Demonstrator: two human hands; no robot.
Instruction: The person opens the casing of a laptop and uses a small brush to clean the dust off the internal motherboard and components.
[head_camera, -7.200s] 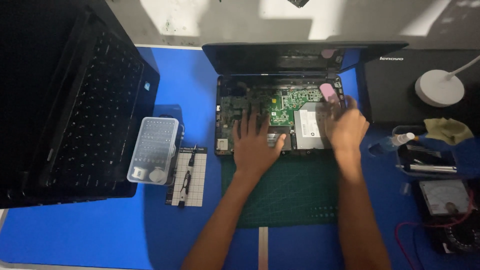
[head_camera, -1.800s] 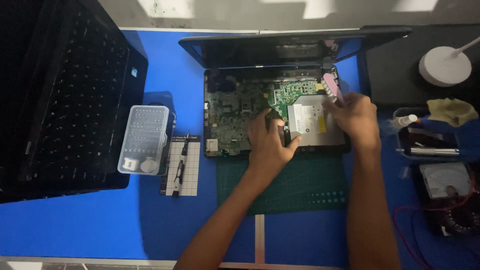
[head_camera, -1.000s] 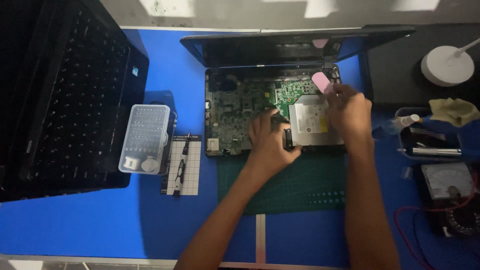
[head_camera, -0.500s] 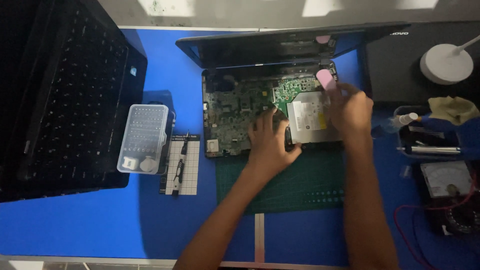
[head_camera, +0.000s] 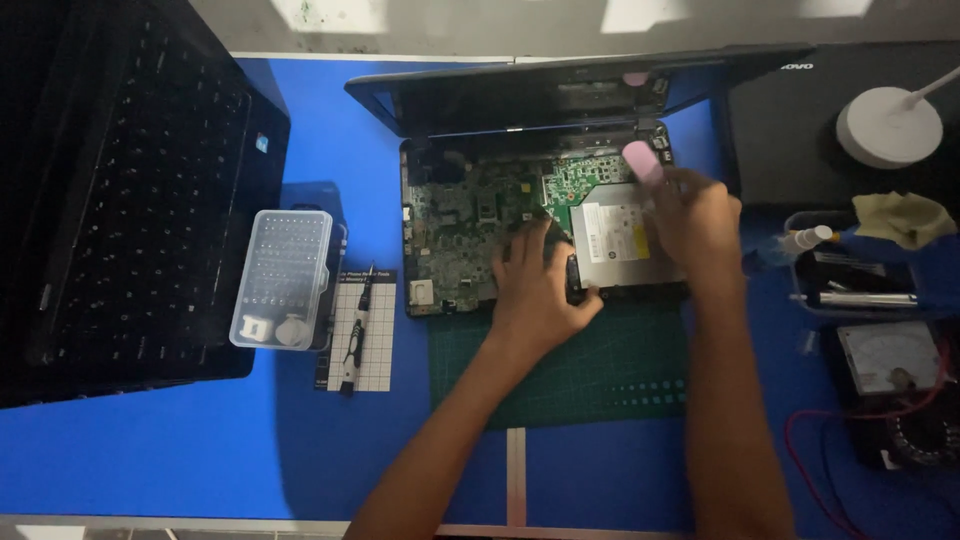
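An opened laptop (head_camera: 455, 215) with its green circuit board bare lies on a dark green cutting mat (head_camera: 610, 365). A silver optical drive (head_camera: 618, 235) sits in the laptop's right half. My left hand (head_camera: 535, 290) rests flat on the board, its thumb at the drive's front left edge. My right hand (head_camera: 692, 220) is closed around a pink-handled tool (head_camera: 642, 162) held over the drive's far right corner. The tool's tip is hidden by my fingers.
A second black laptop (head_camera: 120, 200) lies open at the left. Beside it are a clear screwdriver-bit case (head_camera: 282, 278) and a pen-like driver (head_camera: 352, 335) on a gridded screw mat. A white lamp base (head_camera: 888, 125), a tool tray (head_camera: 860, 275) and an analog multimeter (head_camera: 885, 360) stand at the right.
My right hand with the pink tool has shifted a little along the drive's far edge. My left hand has stayed on the board by the drive.
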